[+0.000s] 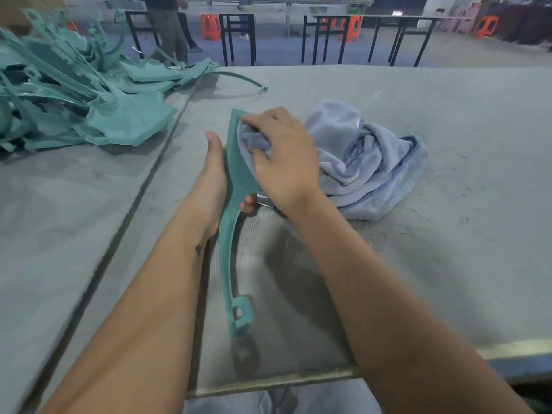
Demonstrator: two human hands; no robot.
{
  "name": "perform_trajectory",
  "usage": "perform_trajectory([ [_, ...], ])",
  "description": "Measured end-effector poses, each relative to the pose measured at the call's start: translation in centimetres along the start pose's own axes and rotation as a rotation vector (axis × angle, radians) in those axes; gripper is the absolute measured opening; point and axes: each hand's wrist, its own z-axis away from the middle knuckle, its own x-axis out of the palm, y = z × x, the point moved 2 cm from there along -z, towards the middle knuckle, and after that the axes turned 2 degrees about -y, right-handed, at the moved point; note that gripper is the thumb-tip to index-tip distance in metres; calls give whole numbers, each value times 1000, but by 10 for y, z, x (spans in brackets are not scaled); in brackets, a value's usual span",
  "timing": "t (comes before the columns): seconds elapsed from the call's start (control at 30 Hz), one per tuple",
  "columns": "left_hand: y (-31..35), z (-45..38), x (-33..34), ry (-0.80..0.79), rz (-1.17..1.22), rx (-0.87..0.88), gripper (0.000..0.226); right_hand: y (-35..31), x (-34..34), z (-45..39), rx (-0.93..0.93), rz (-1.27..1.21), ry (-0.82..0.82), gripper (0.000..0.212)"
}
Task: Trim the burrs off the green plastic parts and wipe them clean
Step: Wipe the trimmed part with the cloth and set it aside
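Observation:
A long green plastic part (230, 234), wide at the top and narrowing to a looped end near me, stands tilted on the grey table (418, 115). My left hand (213, 180) grips it from the left side at its wide section, thumb up along the edge. My right hand (283, 156) presses a bunched piece of the pale blue cloth (367, 162) against the upper face of the part. A thin metal blade-like thing (264, 202) shows just under my right wrist; what holds it is hidden.
A big pile of green plastic parts (77, 94) covers the table's far left. A curved green strip (239, 77) lies beyond it. Black table frames (236, 37), orange stools (210, 25) and a standing person (167, 25) are behind the table. The table's metal front edge (268, 380) is near me.

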Motion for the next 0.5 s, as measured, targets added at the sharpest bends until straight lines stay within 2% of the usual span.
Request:
perform_trajectory([
  [0.07, 0, 0, 0, 10, 9, 3, 86, -6, 5, 1, -35, -18, -109, 23],
  [0.1, 0, 0, -1, 28, 12, -4, 89, -6, 6, 2, -17, -113, -208, 21],
  [0.17, 0, 0, -3, 73, -12, -5, 93, -8, 4, 6, 133, -419, -407, 24],
  [0.23, 1, 0, -3, 75, -20, 9, 92, -8, 0, 8, 190, -554, -462, 24],
  [0.33, 1, 0, -2, 54, -31, 22, 90, -13, -2, 2, -27, -273, -284, 20],
  [0.37, 1, 0, 0, 46, -20, 11, 89, -14, 0, -2, -42, -208, -212, 20],
  [0.5, 0, 3, 3, 8, -28, 14, 84, -6, 2, -10, 96, -209, 69, 25],
])
